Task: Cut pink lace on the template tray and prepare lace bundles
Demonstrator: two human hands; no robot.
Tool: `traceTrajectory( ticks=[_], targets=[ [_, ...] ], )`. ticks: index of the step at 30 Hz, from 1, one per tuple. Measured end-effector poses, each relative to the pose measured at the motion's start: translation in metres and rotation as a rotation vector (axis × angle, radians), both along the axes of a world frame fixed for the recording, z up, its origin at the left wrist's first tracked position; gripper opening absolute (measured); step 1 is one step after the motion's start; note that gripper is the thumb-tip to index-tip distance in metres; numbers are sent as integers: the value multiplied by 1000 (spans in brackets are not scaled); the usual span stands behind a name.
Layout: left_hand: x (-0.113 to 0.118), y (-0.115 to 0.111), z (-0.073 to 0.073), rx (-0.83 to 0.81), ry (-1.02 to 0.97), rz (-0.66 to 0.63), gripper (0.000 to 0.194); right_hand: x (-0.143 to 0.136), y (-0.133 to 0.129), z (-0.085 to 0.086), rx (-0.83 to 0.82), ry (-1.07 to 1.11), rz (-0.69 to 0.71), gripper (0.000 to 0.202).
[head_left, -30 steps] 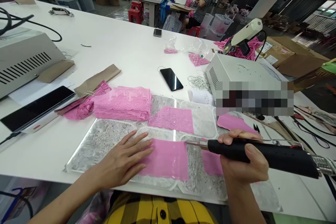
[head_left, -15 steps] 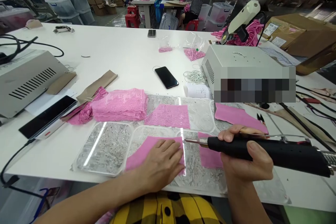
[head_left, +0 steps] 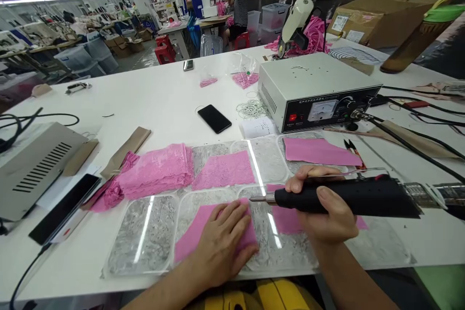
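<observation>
My left hand [head_left: 223, 240] lies flat with its fingers stretched over a pink fabric piece [head_left: 192, 235] on the clear patterned mat [head_left: 143, 232]. My right hand [head_left: 327, 208] is wrapped round a black handheld tool [head_left: 352, 196]. The tool's metal tip points left, beside the top right corner of that fabric. Under the tool and right hand lies another pink piece [head_left: 286, 218], partly hidden. A pink lace piece [head_left: 227, 169] lies behind my left hand, next to a stack of pink lace [head_left: 158, 169]. One more pink piece [head_left: 319, 151] is at the back right.
A control box [head_left: 319, 89] with a dial stands at the back right, cables running from it. A black phone [head_left: 214, 118] lies mid-table, another device [head_left: 65, 208] at left, beside a grey box [head_left: 39, 164]. Dark-handled snips [head_left: 354, 152] lie at right. A person sits far behind.
The view has tilted and turned, so the table appears shifted. My left hand still rests on the fabric, and my right hand still holds the tool with its tip near the fabric's corner.
</observation>
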State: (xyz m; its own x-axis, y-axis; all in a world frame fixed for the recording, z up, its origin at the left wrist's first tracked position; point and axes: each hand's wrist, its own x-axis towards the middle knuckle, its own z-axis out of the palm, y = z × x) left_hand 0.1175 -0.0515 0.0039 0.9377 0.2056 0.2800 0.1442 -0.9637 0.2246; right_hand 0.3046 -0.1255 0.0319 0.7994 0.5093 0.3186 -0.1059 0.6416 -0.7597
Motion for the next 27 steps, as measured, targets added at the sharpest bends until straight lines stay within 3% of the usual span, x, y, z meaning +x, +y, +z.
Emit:
traceTrajectory(
  ticks=[27],
  targets=[
    [3, 2, 2, -57, -14, 9, 41, -6, 6, -5, 15, -122, 65, 13]
  ],
)
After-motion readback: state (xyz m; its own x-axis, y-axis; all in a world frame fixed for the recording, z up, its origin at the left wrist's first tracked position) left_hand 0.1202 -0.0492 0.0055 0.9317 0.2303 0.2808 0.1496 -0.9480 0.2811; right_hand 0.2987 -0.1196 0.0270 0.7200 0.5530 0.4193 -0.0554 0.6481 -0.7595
